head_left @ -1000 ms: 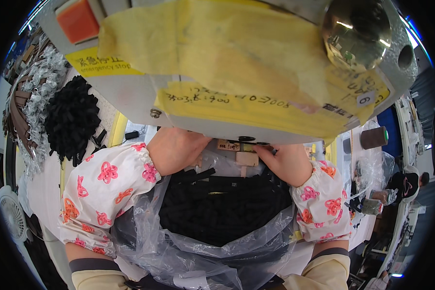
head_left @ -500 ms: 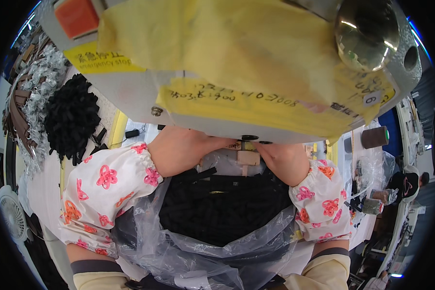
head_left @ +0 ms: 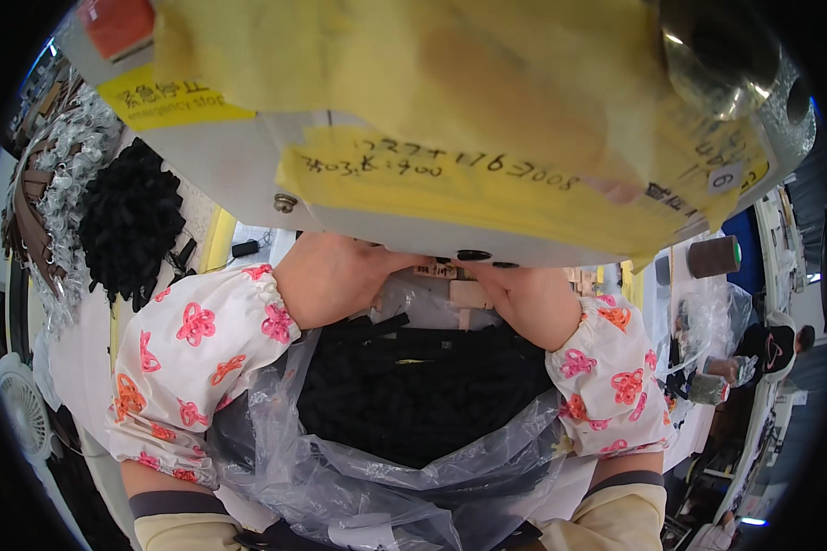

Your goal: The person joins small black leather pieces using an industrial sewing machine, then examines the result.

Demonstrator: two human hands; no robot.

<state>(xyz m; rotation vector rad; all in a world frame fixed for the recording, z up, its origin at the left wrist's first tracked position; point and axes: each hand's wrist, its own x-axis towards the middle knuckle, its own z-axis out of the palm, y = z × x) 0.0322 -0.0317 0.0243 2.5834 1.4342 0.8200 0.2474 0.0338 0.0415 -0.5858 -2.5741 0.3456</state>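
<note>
Since a second ago, the left hand [head_left: 335, 280] has reached toward the right hand [head_left: 538, 303], narrowing the gap. Both are partly curled, fingertips mostly hidden at the machine's [head_left: 220, 165] lower edge; I cannot tell what they hold. A flat tan block [head_left: 470, 294] shows between them, near the right thumb. Just below, short matt black pieces [head_left: 423, 395] fill a crinkled clear bag [head_left: 386, 477]. Yellow tape [head_left: 524, 207] on the smooth grey housing bears black handwriting; a yellow label [head_left: 170, 103] carries print below a red button [head_left: 115, 26].
</note>
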